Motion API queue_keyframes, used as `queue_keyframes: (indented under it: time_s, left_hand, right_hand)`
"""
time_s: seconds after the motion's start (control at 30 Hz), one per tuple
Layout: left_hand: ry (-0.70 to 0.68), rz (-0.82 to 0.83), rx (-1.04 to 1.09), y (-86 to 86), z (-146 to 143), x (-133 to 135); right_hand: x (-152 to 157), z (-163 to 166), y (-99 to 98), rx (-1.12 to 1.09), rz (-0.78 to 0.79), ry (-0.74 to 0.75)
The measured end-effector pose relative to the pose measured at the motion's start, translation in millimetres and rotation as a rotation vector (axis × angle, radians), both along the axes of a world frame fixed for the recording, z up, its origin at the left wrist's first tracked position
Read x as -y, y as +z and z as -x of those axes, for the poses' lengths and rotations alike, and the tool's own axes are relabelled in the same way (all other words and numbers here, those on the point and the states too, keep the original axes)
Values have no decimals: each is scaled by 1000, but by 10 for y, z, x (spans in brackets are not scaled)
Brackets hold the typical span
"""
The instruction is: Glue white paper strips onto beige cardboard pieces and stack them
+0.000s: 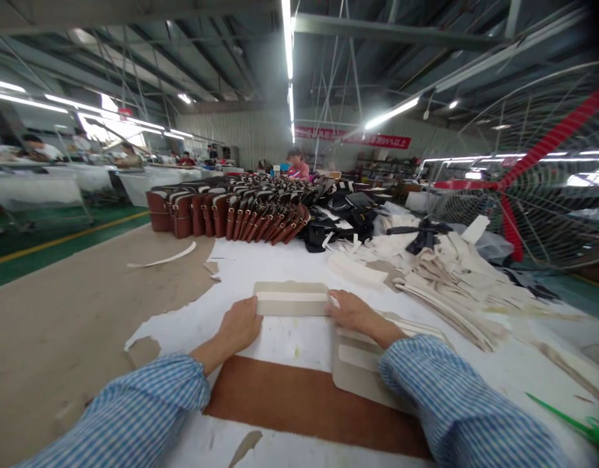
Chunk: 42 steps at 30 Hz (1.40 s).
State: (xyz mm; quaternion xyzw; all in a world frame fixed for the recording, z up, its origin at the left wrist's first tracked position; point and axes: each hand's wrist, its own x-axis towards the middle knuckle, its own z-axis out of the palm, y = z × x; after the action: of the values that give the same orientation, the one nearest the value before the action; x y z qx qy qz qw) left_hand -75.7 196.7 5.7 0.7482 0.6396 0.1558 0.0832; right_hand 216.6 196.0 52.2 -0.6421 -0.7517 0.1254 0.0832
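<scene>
A cream rectangular panel (pixel 292 307) with a white strip along it spans the space between my hands. My left hand (pixel 242 325) has its fingers closed on the panel's left end. At the other end, my right hand (pixel 351 312) grips the panel's edge. Beneath my right forearm lie more cream panels (pixel 345 377) with white strips, partly hidden by the sleeve. A brown leather-like sheet (pixel 299 403) lies flat on the white paper (pixel 280 348), nearest to me.
Rows of brown bags (pixel 221 214) stand at the far side, beside black bags (pixel 362 214). Cream scraps (pixel 450 266) are heaped to the right, before a large fan (pixel 514 188). A green tool (pixel 572 419) lies at lower right. A person (pixel 298 168) is behind the bags.
</scene>
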Motion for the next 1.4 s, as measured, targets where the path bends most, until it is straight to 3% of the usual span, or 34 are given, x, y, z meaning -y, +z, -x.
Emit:
queue_keyframes:
  time_s: [0.1, 0.37, 0.67, 0.8, 0.93, 1.03, 1.1, 1.23, 1.3, 1.4]
  left_hand:
    - [12, 24, 34, -37, 13, 4]
    - [85, 80, 317, -21, 109, -79]
    - [317, 148, 684, -26, 210, -67]
    - [338, 121, 817, 223, 256, 40]
    - [292, 40, 868, 658, 411, 511]
    - [281, 57, 823, 779, 545, 1115]
    - [246, 74, 756, 689, 603, 1549]
    - [187, -17, 627, 312, 601, 2239]
    - [183, -74, 538, 146, 576, 2433]
    - [191, -110, 441, 8, 556, 2549]
  right_hand:
    - [-188, 140, -96, 49, 70, -54]
    - [-276, 137, -156, -30, 83, -129]
    - [-267, 226, -222, -522, 20, -249]
    - [-142, 283, 9, -783, -18, -233]
    - [331, 216, 354, -992, -82, -159]
    - [926, 157, 367, -1049, -63, -130]
    - [1340, 128, 191, -1041, 32, -127]
    - [1987, 75, -368, -975, 270, -136]
    - [2175, 61, -580, -873, 298, -139]
    - [2294, 78, -683, -668, 216, -154]
